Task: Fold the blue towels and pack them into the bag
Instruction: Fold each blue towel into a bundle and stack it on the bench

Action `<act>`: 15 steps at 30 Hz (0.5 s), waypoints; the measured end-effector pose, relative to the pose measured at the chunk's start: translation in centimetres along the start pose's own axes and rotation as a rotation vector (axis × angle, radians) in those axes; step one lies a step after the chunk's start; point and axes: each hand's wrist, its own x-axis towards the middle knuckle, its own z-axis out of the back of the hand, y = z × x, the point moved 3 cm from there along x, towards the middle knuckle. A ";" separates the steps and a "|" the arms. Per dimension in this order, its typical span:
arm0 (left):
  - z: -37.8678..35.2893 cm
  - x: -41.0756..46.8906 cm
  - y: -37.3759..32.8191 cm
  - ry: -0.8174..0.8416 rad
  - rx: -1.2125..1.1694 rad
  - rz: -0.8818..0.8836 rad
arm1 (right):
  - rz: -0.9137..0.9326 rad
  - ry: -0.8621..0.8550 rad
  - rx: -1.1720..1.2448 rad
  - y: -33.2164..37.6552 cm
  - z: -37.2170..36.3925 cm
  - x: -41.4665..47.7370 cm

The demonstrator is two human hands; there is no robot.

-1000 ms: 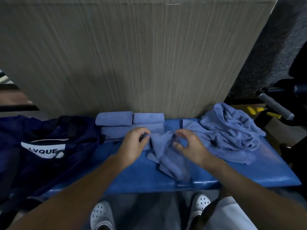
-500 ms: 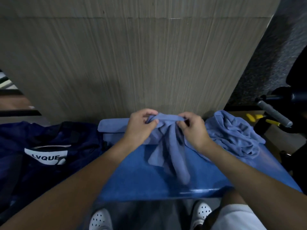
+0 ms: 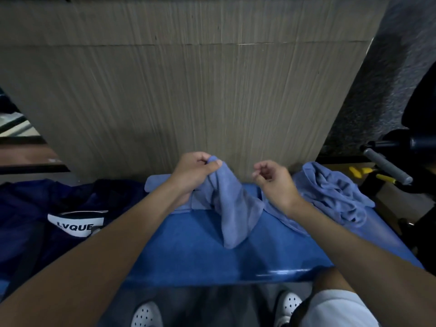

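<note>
Left hand (image 3: 197, 172): fingers pinched the top of one blue towel (image 3: 233, 208), held up over the table (image 3: 200, 251)
Right hand (image 3: 274, 182): fingers curled in, held nothing
Towel pile (image 3: 330, 192): lay on the table, right side
Bag (image 3: 35, 220): dark blue, sat at the left

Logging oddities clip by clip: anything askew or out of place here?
Nothing damaged or spilled. Only the towel hangs bunched from the left hand, the right hand holding nothing; a rumpled pile lies beside it.

Pretty dim shot, your right hand (image 3: 273, 182) looks smeared, edges bend fisheye-style, and glare streaks the worktop (image 3: 283, 272) front lip.
</note>
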 end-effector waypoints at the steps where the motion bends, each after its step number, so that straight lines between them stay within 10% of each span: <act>1: -0.1 -0.2 0.8 -0.023 0.019 0.006 | -0.028 0.008 -0.029 -1.2 -0.4 -0.5; 15: -1.1 -1.1 9.9 0.010 0.245 0.052 | -0.499 0.133 -0.448 -14.0 -3.8 -7.9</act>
